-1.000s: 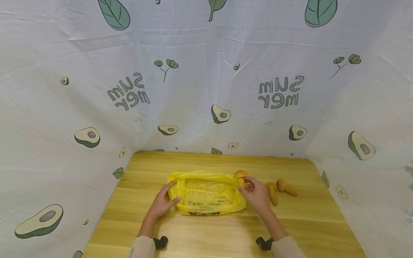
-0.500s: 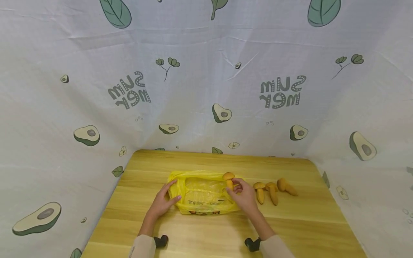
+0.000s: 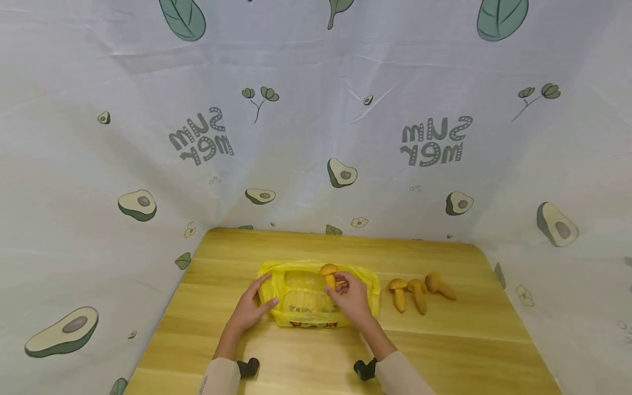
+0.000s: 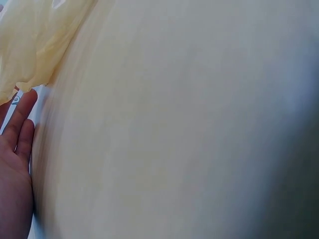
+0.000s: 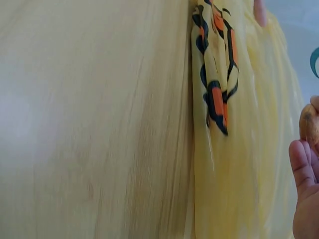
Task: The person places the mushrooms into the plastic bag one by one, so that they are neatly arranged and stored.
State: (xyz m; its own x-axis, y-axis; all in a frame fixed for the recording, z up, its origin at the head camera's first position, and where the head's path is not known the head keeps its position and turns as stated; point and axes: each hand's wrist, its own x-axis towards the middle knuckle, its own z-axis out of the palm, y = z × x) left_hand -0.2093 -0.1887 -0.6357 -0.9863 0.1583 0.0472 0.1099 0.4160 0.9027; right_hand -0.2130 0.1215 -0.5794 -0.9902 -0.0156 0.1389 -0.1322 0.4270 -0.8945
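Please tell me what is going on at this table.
A person's right hand holds one orange-brown mushroom by its stem, cap up, over the mouth of a yellow plastic bag. The left hand touches the bag's left end, with the mouth spread open. Three more mushrooms lie side by side on the wooden table, to the right of the bag.

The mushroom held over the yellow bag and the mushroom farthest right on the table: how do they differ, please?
The held mushroom is pinched by the right hand above the yellow bag; the rightmost mushroom lies on the table.
The held mushroom is cap up; the rightmost mushroom lies on its side.
Fingers partly cover the held mushroom's stem; the rightmost mushroom's stem is uncovered.
Both are orange-yellow with rounded caps.
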